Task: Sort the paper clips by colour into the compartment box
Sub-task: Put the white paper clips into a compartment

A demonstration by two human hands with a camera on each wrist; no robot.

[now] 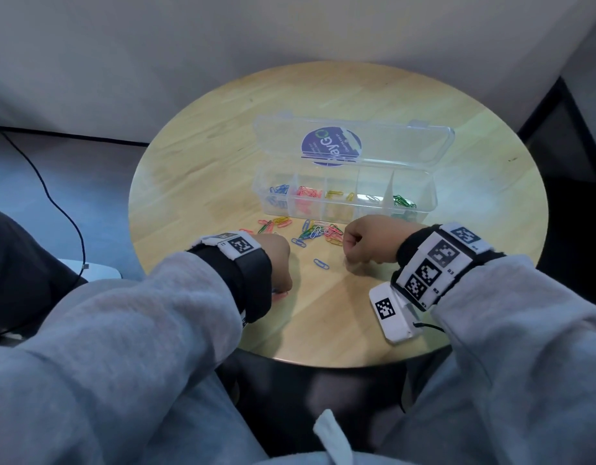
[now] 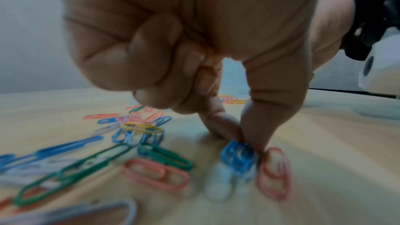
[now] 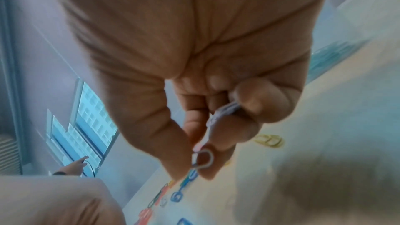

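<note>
A: Paper clips (image 1: 310, 231), loose and in mixed colours, lie in a scatter at the centre of the head view, just in front of the compartment box (image 1: 343, 193) on the round table (image 1: 196, 156). The box stands above the scatter in the frame with its clear lid (image 1: 357, 139) tipped back; from left to right its sections hold blue, pink, yellow, a pale clip or two, and green.

B: And the hands?

A: The left hand (image 1: 275, 260), lower left of centre, has thumb and forefinger pressed together on a small bunch of blue clips (image 2: 237, 157) at the table surface, with the other fingers curled. A pink clip (image 2: 273, 172) lies just beside that bunch, touching or nearly so. The right hand (image 1: 368, 243), right of centre, pinches a white clip (image 3: 203, 159) between thumb and forefinger. More pale clips appear tucked under its curled fingers, though blur makes the count uncertain.

B: What could go wrong from here?

A: Three risks, as a judgement. The pink clip may catch on the blue bunch and ride along into the blue section. Clips held loosely in a bunch may slip and fall into a wrong section while passing over the box. The dividers are clear and the sections narrow, so a release slightly off target would mix colours.
</note>
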